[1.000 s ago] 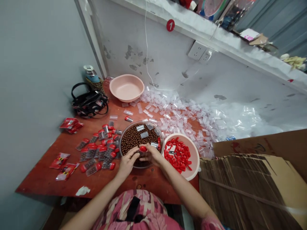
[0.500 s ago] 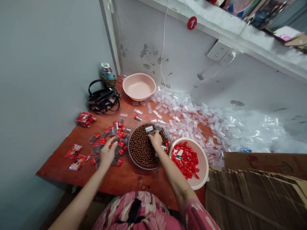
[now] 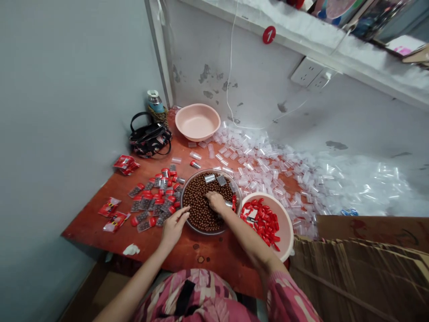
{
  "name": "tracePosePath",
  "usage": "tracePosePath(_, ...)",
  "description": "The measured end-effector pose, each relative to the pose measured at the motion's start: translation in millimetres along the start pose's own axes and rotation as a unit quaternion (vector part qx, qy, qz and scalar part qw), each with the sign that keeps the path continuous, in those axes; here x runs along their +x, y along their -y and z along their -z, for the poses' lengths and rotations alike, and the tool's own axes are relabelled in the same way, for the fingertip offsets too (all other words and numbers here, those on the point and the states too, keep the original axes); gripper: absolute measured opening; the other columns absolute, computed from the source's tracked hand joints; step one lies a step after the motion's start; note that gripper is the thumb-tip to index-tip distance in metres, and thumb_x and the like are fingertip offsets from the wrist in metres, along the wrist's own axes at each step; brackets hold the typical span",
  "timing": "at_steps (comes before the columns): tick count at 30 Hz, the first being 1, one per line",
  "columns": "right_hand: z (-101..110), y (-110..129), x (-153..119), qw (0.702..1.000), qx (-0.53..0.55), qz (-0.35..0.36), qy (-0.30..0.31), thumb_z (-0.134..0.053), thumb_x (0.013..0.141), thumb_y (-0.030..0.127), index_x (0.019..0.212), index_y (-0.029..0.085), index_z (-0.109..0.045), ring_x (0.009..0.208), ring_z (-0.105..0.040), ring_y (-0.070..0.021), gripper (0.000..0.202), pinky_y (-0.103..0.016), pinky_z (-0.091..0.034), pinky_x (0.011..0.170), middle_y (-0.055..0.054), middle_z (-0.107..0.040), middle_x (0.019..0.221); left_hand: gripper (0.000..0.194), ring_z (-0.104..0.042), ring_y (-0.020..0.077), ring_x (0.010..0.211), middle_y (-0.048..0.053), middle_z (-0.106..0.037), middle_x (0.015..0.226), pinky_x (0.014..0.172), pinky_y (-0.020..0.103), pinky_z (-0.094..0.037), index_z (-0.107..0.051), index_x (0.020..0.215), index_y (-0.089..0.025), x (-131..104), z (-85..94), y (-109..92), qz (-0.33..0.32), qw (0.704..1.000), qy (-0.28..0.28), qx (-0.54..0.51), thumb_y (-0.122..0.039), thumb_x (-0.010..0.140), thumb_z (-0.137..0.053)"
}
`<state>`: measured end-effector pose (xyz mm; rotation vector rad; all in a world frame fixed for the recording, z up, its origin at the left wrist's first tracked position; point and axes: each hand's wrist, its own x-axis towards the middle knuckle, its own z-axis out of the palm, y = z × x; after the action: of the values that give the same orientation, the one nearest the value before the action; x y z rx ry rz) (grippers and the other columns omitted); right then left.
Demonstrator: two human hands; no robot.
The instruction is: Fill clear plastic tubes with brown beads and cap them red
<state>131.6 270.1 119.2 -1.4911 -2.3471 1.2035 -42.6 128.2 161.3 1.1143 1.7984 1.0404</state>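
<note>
My left hand (image 3: 174, 229) is just left of the bowl's near rim, fingers stretched and apart, with nothing seen in it. My right hand (image 3: 216, 202) reaches into the metal bowl (image 3: 238, 197), its fingers curled down among the small brown balls (image 3: 197, 197). Whatever those fingers hold is hidden. Clear plastic tubes (image 3: 210, 178) lie on the balls, along with a red cap (image 3: 233, 202) near the right side. Left of the bowl is a pile of filled tubes with red caps (image 3: 157, 197).
A pale basin (image 3: 285, 241) of red caps (image 3: 264, 223) stands right of the bowl. Empty clear tubes (image 3: 261, 165) are heaped behind. A pink basin (image 3: 197, 125), a black handbag (image 3: 150, 138), a flask (image 3: 156, 102) and red packets (image 3: 115, 221) sit leftward; cardboard (image 3: 355, 277) is at right.
My left hand has moved right, from the filled tubes to the bowl's rim. My right hand has shifted slightly down, away from the tubes in the bowl. The view has shifted a little.
</note>
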Motion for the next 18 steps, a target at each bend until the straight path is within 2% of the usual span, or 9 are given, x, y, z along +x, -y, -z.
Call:
tracePosePath(4,-10.7,-0.2,-4.6,0.992,0.122,-0.005,-0.023,-0.052,0.074,0.014,0.089,0.019,-0.058,0.09,-0.055,-0.0161,0.018,-0.032,-0.039,0.088,-0.002,-0.062,0.094,0.033,-0.06,0.0219,0.099,0.006,-0.065,0.107,0.092,0.038,-0.042,-0.063,0.103,-0.021,-3.2,-3.0,2.9,0.012,1.0,-0.001,-0.023,-0.039,0.077,-0.051)
tracePosePath(10,2.2,15.0,-33.6,0.95,0.311,0.01,-0.002,-0.057,0.071,0.028,0.09,0.019,-0.055,0.077,-0.058,-0.0134,0.021,-0.029,-0.048,0.073,0.001,-0.062,0.083,0.047,-0.056,0.0213,0.106,0.01,-0.058,0.12,0.092,0.037,-0.043,-0.052,0.119,-0.018,12.7,-30.5,-5.7,0.005,0.995,0.024,-0.1,-0.035,0.075,-0.054)
tracePosePath(13,5.3,25.7,-48.4,0.926,0.376,0.012,0.011,-0.059,0.069,0.035,0.089,0.019,-0.053,0.07,-0.058,-0.0129,0.026,-0.029,-0.05,0.066,0.002,-0.06,0.077,0.039,-0.058,0.0217,0.102,0.008,-0.063,0.111,0.092,0.037,-0.042,-0.059,0.11,-0.019,18.6,-41.8,-16.7,-0.004,0.993,0.042,-0.112,-0.035,0.075,-0.054)
tracePosePath(16,14.6,30.1,-62.3,0.915,0.403,0.018,0.017,-0.063,0.068,0.036,0.088,0.02,-0.054,0.068,-0.057,-0.0127,0.028,-0.029,-0.05,0.065,0.002,-0.059,0.074,0.034,-0.061,0.0224,0.095,0.006,-0.067,0.102,0.089,0.038,-0.044,-0.064,0.102,-0.019,19.8,-45.4,-23.9,-0.009,0.991,0.048,-0.124,-0.037,0.075,-0.054)
tracePosePath(18,26.9,31.4,-71.8,0.932,0.361,0.041,-0.016,-0.064,0.068,0.034,0.095,0.022,-0.054,0.072,-0.057,-0.013,0.031,-0.03,-0.049,0.07,0.001,-0.06,0.081,0.035,-0.062,0.0226,0.091,0.007,-0.068,0.1,0.085,0.037,-0.047,-0.065,0.101,-0.019,19.4,-45.8,-26.4,-0.007,0.989,0.056,-0.139,-0.038,0.073,-0.055)
